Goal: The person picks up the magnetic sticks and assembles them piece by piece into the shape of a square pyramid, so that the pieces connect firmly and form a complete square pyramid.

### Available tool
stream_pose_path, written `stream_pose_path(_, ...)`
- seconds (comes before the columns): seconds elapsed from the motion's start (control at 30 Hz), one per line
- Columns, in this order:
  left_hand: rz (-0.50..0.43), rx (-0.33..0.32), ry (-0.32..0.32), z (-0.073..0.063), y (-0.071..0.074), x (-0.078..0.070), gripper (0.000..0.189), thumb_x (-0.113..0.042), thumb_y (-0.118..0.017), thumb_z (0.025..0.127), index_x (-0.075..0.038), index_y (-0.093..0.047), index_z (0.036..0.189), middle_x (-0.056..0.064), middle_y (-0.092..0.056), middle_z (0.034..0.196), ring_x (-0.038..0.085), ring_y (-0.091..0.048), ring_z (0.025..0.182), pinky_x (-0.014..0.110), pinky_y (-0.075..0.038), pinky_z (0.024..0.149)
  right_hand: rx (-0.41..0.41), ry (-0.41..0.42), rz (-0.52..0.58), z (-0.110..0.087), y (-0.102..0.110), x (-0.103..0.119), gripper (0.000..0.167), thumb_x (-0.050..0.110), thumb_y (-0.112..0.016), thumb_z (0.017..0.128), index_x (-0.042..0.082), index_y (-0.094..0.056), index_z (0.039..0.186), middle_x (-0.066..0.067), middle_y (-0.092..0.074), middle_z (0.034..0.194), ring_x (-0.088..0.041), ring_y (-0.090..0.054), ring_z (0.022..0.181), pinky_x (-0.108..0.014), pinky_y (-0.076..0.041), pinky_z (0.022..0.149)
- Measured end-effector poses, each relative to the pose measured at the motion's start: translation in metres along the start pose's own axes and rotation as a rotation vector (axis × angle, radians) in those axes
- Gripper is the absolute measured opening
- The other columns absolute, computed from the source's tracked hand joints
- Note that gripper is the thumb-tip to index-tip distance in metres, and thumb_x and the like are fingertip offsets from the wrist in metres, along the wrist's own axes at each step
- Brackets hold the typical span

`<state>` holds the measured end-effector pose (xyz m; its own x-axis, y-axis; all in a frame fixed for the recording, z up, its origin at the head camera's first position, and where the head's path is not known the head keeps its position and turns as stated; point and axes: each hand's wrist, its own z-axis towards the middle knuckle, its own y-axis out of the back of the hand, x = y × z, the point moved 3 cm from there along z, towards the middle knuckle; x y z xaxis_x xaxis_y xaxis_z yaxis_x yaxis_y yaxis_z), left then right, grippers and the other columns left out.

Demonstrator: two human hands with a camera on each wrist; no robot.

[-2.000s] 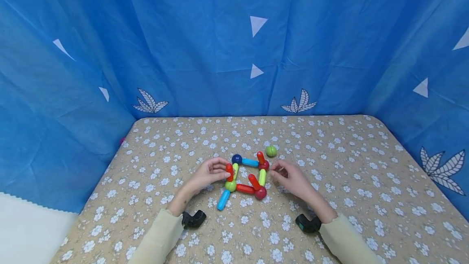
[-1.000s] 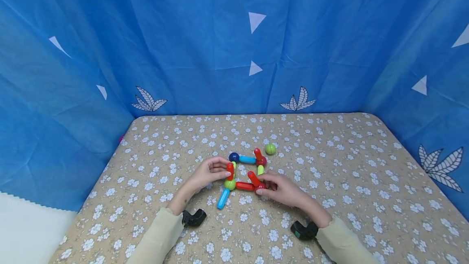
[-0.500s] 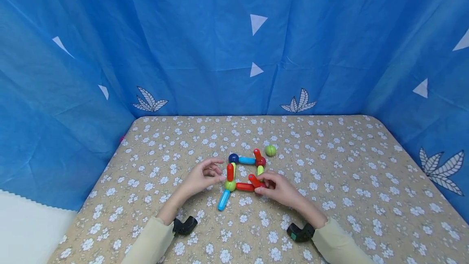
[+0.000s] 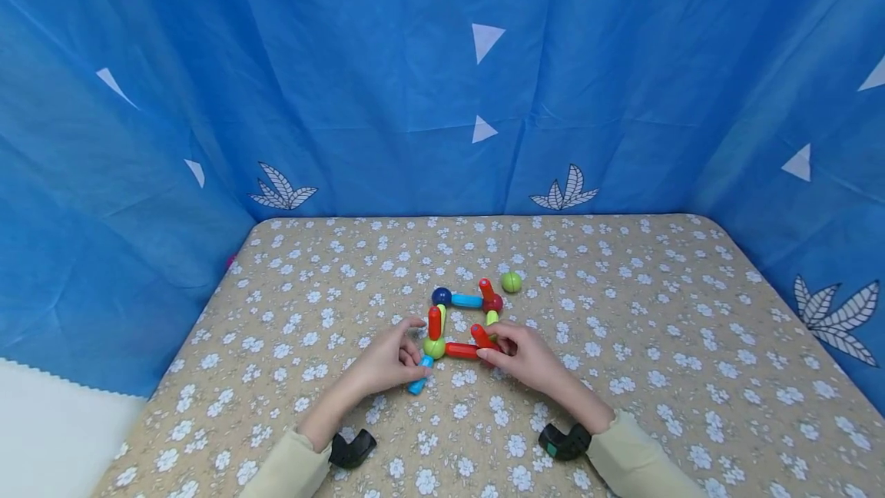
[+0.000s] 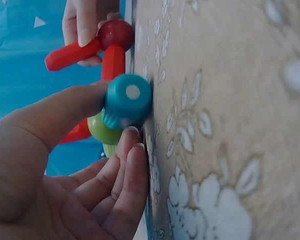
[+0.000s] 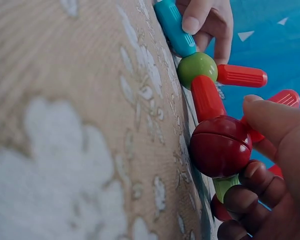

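A square of coloured rods and balls lies on the table. My left hand [image 4: 390, 360] pinches a blue rod [image 5: 130, 102] between thumb and fingers; this rod juts toward me from the green ball [image 4: 434, 348]. An upright red rod [image 4: 434, 323] stands on that ball. A flat red rod [image 4: 462, 350] links it to a dark red ball [image 6: 220, 147]. My right hand [image 4: 525, 360] pinches the tilted red rod [image 4: 479, 335] on the dark red ball, fingers curled behind the ball. At the back are a navy ball [image 4: 442, 297], a blue crossbar rod [image 4: 466, 301] and another red ball [image 4: 493, 303].
A loose green ball [image 4: 512, 282] lies just behind the square's back right corner. The table wears a beige flowered cloth [image 4: 657, 329]. Blue curtains [image 4: 387, 83] hang behind it and at both sides.
My left hand has let go of the upright red rod and moved down toward me to the blue rod. My right hand has come in from the right side to the front right corner.
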<state>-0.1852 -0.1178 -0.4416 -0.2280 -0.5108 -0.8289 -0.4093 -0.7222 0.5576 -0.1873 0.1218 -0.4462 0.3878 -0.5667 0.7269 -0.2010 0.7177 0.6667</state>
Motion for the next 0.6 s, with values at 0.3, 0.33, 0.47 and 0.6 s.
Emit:
stream_pose_path(0.3, -0.011, 0.010, 0.008, -0.0005, -0.0035, -0.0012, 0.043, -0.007, -0.075, 0.078, 0.006, -0.057, 0.115, -0.002, -0.058, 0.078, 0.010, -0.057, 0.067, 0.023, -0.050, 0.058, -0.004, -0.018, 0.042, -0.0007, 0.0010, -0.0029, 0.016, 0.022, -0.074, 0.082, 0.015, -0.064, 0.093, 0.006, -0.041, 0.064, -0.010, -0.040, 0.057, -0.023, -0.034, 0.049)
stream_pose_path(0.33, -0.013, 0.004, 0.015, -0.0007, -0.0034, -0.0011, 0.036, -0.007, -0.075, 0.078, 0.006, -0.061, 0.109, -0.002, -0.058, 0.077, 0.010, -0.057, 0.067, 0.023, -0.050, 0.059, -0.001, -0.017, 0.050, -0.0008, 0.0008, -0.0030, 0.016, 0.022, -0.073, 0.082, 0.014, -0.063, 0.093, 0.006, -0.041, 0.064, -0.010, -0.040, 0.057, -0.023, -0.034, 0.049)
stream_pose_path(0.47, 0.022, -0.047, 0.034, -0.0019, -0.0038, -0.0026, 0.016, -0.006, -0.076, 0.076, 0.000, -0.067, 0.087, -0.002, -0.059, 0.075, 0.010, -0.057, 0.066, 0.022, -0.050, 0.060, 0.008, -0.033, 0.064, -0.0008, 0.0000, -0.0033, 0.016, 0.021, -0.073, 0.083, 0.013, -0.063, 0.093, 0.005, -0.041, 0.064, -0.011, -0.040, 0.058, -0.023, -0.034, 0.050)
stream_pose_path(0.6, 0.134, -0.108, 0.027, -0.0026, -0.0063, -0.0070, 0.013, -0.013, -0.076, 0.076, -0.008, -0.065, 0.077, -0.006, -0.056, 0.070, 0.008, -0.053, 0.062, 0.022, -0.047, 0.056, 0.009, -0.044, 0.059, -0.0004, -0.0004, -0.0038, 0.017, 0.021, -0.072, 0.083, 0.013, -0.063, 0.094, 0.004, -0.041, 0.064, -0.011, -0.040, 0.058, -0.023, -0.034, 0.050)
